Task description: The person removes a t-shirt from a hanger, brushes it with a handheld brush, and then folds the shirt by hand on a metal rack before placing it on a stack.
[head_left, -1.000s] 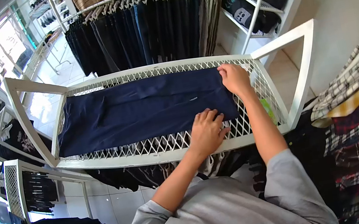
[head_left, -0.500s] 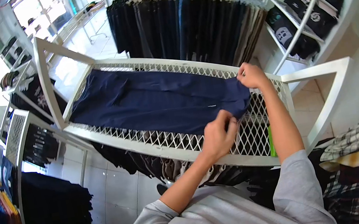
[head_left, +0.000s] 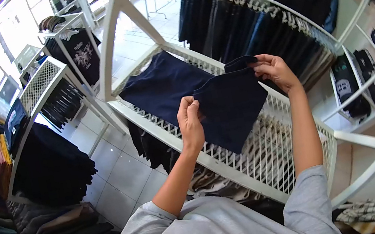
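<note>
A dark navy garment, apparently a pair of trousers (head_left: 161, 79), lies across the white mesh rack top (head_left: 274, 179). Its near-right end is lifted and doubled back over the part lying flat. My left hand (head_left: 191, 125) is closed, pinching the raised edge near the garment's middle. At the far corner of that same edge, my right hand (head_left: 278, 74) grips the cloth between thumb and fingers. A loop of the edge stands up beside the right fingertips. The cloth hides some of the left fingers.
Dark trousers on hangers (head_left: 226, 25) line a rail behind the rack. Caps (head_left: 365, 70) sit on shelves at right. A lower mesh stand (head_left: 43, 80) with dark clothes is at left. The rack's angled white end frames (head_left: 109, 40) rise at both ends.
Both hands have lifted the garment's right end and brought it leftward over the rest. My left hand has moved up and left. The view has turned to the right.
</note>
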